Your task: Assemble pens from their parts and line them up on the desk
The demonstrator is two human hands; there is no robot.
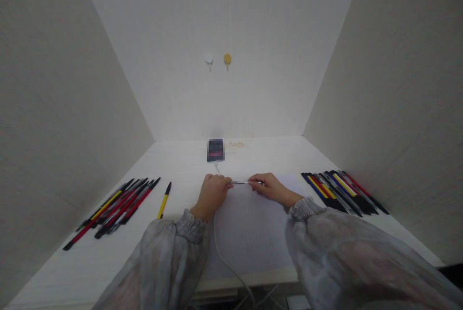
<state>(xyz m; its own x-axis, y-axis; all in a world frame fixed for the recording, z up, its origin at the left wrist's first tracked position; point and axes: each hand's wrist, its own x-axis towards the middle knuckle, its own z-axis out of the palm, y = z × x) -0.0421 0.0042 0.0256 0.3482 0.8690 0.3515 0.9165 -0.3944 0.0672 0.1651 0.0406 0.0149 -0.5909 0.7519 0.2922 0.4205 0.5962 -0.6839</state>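
Observation:
Over a sheet of white paper (253,233), a thin pen (239,182) with a clear barrel lies level between my two hands. My left hand (213,194) is closed on its left end. At its right end, the fingers of my right hand (269,188) pinch a dark part of the pen. My fingers hide both ends, so I cannot tell whether a cap is on it. To the left of my left sleeve lies a single yellow pen (165,201) with black ends, partly covered by the sleeve.
A pile of red, yellow, black and grey pens (115,206) lies at the left. Several more pens (342,192) lie side by side at the right. A phone-like device (216,150) with a white cable (222,257) stands at the back. Two hooks (227,59) hang on the wall.

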